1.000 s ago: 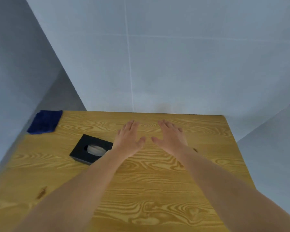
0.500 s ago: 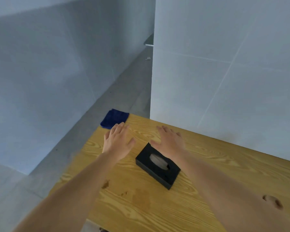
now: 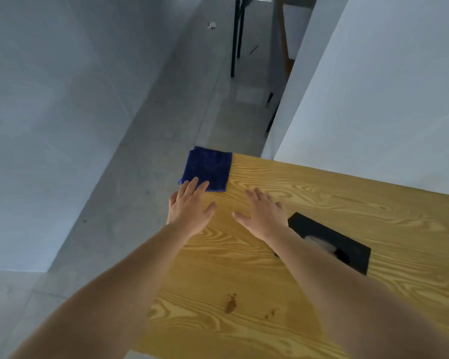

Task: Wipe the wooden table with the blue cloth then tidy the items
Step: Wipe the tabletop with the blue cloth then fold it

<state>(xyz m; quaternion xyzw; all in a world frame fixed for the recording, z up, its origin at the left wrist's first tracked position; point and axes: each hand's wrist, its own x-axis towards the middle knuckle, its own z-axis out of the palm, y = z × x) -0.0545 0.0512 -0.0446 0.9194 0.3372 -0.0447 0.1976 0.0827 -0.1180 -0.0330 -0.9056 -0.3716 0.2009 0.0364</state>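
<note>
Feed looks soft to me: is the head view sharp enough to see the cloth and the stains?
Head view: slightly soft, wide-angle lines slanted, light dim and even, no glare. The blue cloth at the table corner reads clearly under the left hand fingertips; brown stains visible near the front.

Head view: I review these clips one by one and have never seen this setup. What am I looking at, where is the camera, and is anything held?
No machine here: a person's two bare hands, filmed by a camera worn on the head, looking forward and down. The left hand reaches with open fingers onto the near edge of a folded blue cloth at the corner of the wooden table. The right hand is spread open above the wood, empty. Behind its wrist lies a black tissue box. Brown stains mark the near wood. Nothing is held yet.
</note>
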